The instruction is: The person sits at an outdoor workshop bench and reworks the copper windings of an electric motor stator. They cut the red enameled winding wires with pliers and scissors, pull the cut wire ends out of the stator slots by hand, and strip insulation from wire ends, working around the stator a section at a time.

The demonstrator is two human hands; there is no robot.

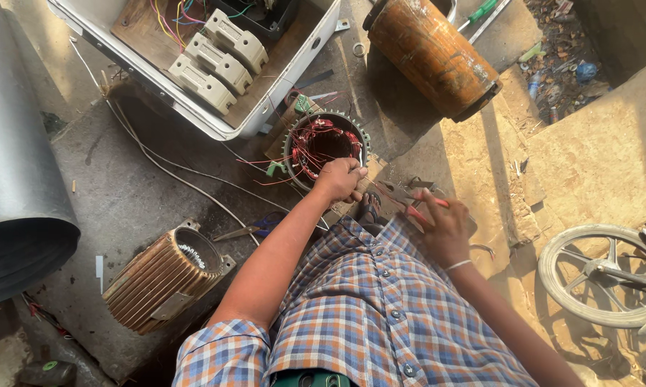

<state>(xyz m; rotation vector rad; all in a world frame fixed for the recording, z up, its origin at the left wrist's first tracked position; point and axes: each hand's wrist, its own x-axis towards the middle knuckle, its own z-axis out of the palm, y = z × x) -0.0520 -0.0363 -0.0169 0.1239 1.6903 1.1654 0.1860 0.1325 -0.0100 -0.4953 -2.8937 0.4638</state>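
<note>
The motor core (pixel 326 149) sits below the white box (pixel 194 64). Its rim is gripped by the left hand (pixel 341 179); red-handled pliers (pixel 416 204) are clasped by the right hand (pixel 445 229). Thin wires (pixel 312 143) could be nicked or snapped by a slip.

One head cam, looking steeply down & fwd from close above onto hands and concrete floor (pixel 144 193).

The left hand (pixel 341 179) grips the rim of a round stator (pixel 326 145) full of red wires on the floor. The right hand (pixel 445 229) holds red-handled pliers (pixel 409 201) just beside it. A ribbed motor housing (pixel 164 278) lies near the left arm, a rusty cylinder (pixel 432 54) farther off
</note>
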